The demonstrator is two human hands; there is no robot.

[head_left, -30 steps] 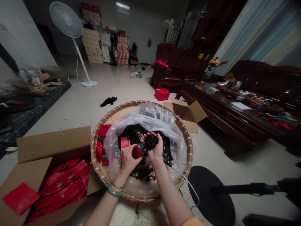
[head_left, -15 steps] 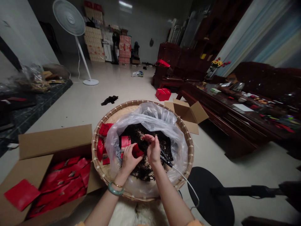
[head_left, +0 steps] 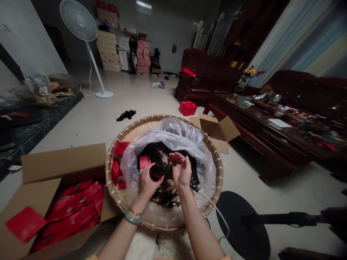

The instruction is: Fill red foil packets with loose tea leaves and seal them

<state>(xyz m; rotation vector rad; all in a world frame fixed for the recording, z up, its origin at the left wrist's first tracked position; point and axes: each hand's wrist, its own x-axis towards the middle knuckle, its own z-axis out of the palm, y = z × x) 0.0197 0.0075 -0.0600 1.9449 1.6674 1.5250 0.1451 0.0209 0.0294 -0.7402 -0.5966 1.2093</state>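
My left hand is closed round a small red packet, its mouth facing up with dark bits at the opening. My right hand is open, fingers extended and slightly cupped, just right of the packet and above a heap of dark, curly dried pieces. The heap lies on a clear plastic bag spread inside a round woven basket. Another red packet rests behind my left hand. A dark-handled tool with a white cord lies partly hidden behind my right wrist.
An open carton at left holds many red packets. More red packets sit at the basket's left edge. Another open carton stands behind right. A round black base is at right, beside a low wooden table.
My right hand has shifted slightly right, away from the packet. Dark pieces now show in the packet's mouth, where its red inside was visible. My left hand has hardly moved.
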